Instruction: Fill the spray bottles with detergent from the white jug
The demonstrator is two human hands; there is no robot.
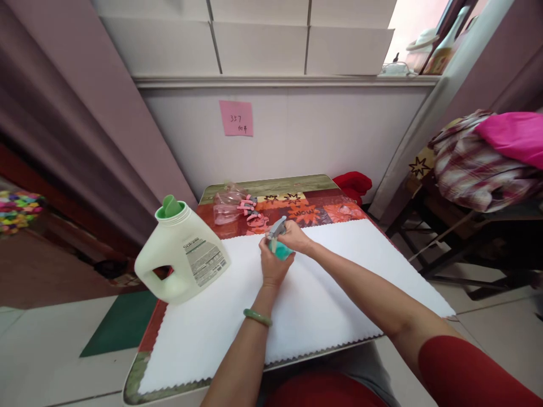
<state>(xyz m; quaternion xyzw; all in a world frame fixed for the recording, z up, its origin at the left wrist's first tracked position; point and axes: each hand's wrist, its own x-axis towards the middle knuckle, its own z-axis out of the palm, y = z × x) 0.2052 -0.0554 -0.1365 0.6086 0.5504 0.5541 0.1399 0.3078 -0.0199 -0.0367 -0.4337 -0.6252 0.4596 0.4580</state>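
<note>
My left hand, with a green bangle at the wrist, is closed around a small turquoise spray bottle above the white cloth. At the bottle's top, my right hand grips its grey trigger spray head. Whether the head is screwed down tight cannot be made out. A large pale green jug stands left of my hands, its mouth holding a green cap. Beyond my hands lie clear pink bottles and several pink-and-grey spray heads.
The patterned table stands against a white wall bearing a pink paper note. Red fabric lies behind the table's far right corner. At right, plaid and pink clothes are piled on dark furniture.
</note>
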